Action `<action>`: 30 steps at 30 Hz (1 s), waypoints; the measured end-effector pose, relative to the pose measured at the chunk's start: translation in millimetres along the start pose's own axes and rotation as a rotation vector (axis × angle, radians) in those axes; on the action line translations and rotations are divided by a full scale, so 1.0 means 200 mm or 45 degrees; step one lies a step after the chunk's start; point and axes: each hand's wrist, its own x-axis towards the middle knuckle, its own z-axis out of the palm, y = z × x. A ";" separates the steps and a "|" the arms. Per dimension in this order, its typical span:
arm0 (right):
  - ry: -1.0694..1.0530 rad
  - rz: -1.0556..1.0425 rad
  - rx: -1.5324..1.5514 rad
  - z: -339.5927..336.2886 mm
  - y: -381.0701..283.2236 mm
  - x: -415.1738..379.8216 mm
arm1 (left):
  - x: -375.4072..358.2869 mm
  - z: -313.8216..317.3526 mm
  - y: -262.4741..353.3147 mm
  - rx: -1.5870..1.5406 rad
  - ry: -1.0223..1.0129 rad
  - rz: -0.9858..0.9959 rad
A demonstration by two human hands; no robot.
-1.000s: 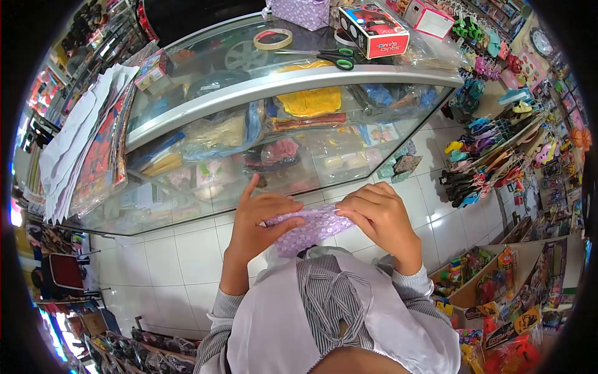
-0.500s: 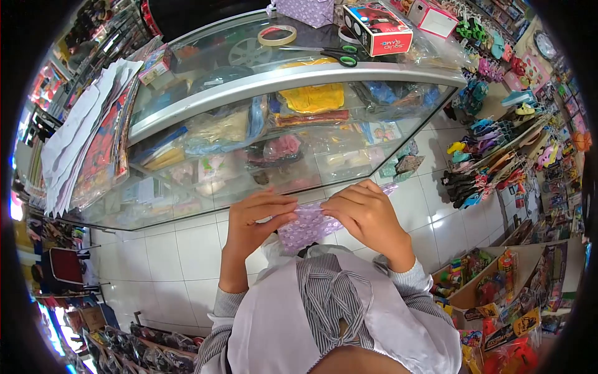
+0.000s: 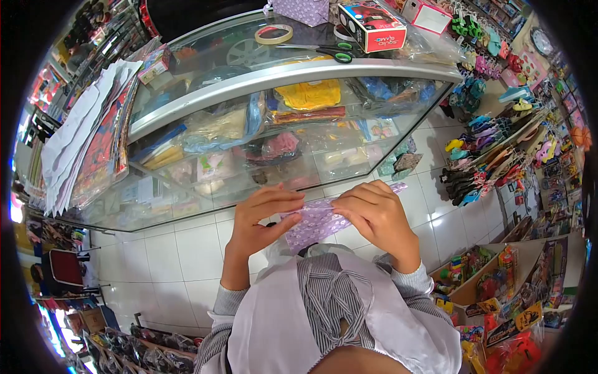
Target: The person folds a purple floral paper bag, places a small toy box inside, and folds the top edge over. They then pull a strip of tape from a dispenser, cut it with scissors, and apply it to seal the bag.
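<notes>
A purple sheet with a white flower pattern [image 3: 314,228] hangs between my hands, in front of the glass case. My left hand [image 3: 263,218] pinches its upper edge on the left side with thumb and fingers. On the right, my right hand [image 3: 375,215] grips the same folded edge, and a narrow strip of the sheet sticks out beyond its fingers. The lower part of the sheet hangs over the front of my clothes.
On the glass display case [image 3: 249,84] lie a tape roll [image 3: 273,34], green-handled scissors [image 3: 339,55], a red-and-black box [image 3: 372,26] and a purple flowered bag [image 3: 303,10]. White papers [image 3: 87,118] lean at its left. Hanging goods [image 3: 483,156] stand to the right.
My right hand has moved slightly right along the sheet's edge, and my left hand slightly right too. More of the edge shows between them. The view has shifted a little.
</notes>
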 end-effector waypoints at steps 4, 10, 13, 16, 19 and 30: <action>0.031 -0.004 -0.033 0.01 -0.04 -0.01 | 0.01 0.05 0.01 -0.043 -0.013 -0.012; 0.042 -0.019 -0.027 0.05 -0.07 0.01 | -0.01 0.07 -0.03 -0.072 -0.121 0.110; 0.024 -0.034 -0.024 0.06 -0.06 -0.01 | -0.01 0.07 -0.02 -0.114 -0.147 0.096; 0.001 -0.004 0.012 0.05 -0.06 -0.01 | -0.03 0.07 0.02 -0.135 -0.151 0.009; -0.034 -0.009 -0.021 0.02 -0.04 -0.02 | -0.05 0.04 0.00 -0.044 -0.138 0.055; -0.204 -0.018 -0.115 0.05 -0.04 -0.04 | -0.05 0.00 0.00 0.002 -0.030 -0.059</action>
